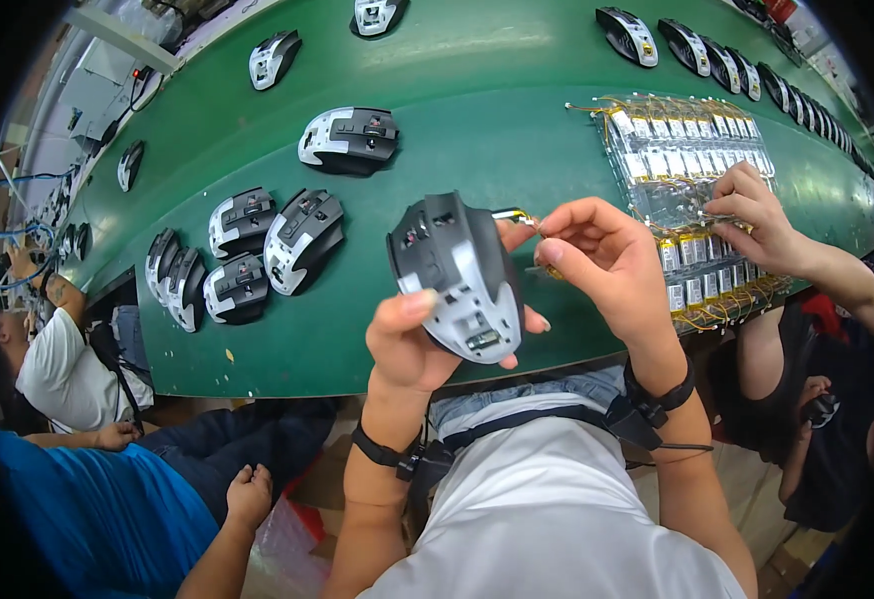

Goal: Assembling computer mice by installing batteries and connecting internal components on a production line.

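Observation:
My left hand (409,344) is closed around a partly built computer mouse (457,272), black with a silver-white panel, raised above the green bench. Gaps in its top show the inner parts. My right hand (601,262) is at the mouse's far right edge, thumb and forefinger pinched on thin wires (538,226). These run toward a small silver and yellow piece (513,214) at that edge. Its inner end is hidden behind the mouse. The other fingers of my right hand are curled. Black straps with small devices circle both my wrists.
More mice (302,240) stand in a group to the left, with others along the far side. At right, clear trays (646,195) hold rows of small wired batteries. A co-worker's hand (751,215) reaches over them. A person in blue (137,509) sits at left.

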Demonstrator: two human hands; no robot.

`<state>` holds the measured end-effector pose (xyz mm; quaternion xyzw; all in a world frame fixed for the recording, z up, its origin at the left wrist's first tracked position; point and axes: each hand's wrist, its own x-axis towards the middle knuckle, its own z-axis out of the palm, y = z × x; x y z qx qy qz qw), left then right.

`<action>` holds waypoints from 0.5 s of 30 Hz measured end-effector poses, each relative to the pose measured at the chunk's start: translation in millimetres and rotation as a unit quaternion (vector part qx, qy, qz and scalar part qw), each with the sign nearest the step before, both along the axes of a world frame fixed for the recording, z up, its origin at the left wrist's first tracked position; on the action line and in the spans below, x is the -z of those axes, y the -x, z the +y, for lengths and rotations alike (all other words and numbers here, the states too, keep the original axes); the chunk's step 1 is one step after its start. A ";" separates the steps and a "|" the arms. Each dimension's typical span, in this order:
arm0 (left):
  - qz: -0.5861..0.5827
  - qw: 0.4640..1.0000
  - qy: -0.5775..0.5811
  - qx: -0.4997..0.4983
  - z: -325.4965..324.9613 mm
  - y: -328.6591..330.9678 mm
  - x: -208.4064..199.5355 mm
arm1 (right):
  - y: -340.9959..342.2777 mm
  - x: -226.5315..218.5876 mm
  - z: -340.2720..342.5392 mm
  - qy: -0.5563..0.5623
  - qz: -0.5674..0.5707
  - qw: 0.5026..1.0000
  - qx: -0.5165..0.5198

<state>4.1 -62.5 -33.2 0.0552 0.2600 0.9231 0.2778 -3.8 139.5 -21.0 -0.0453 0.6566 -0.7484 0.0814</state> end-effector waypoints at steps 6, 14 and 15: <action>-0.006 0.996 -0.068 -0.053 -1.1 3.6 5.7 | -3.3 -8.9 0.1 0.033 -0.043 0.998 -0.008; 0.033 0.994 0.090 -0.049 5.5 2.9 -5.2 | -3.2 -3.1 6.1 0.025 -0.042 0.999 0.007; 0.035 0.994 0.089 -0.048 3.2 1.8 -5.5 | -3.2 -5.0 7.2 0.054 -0.042 0.998 0.011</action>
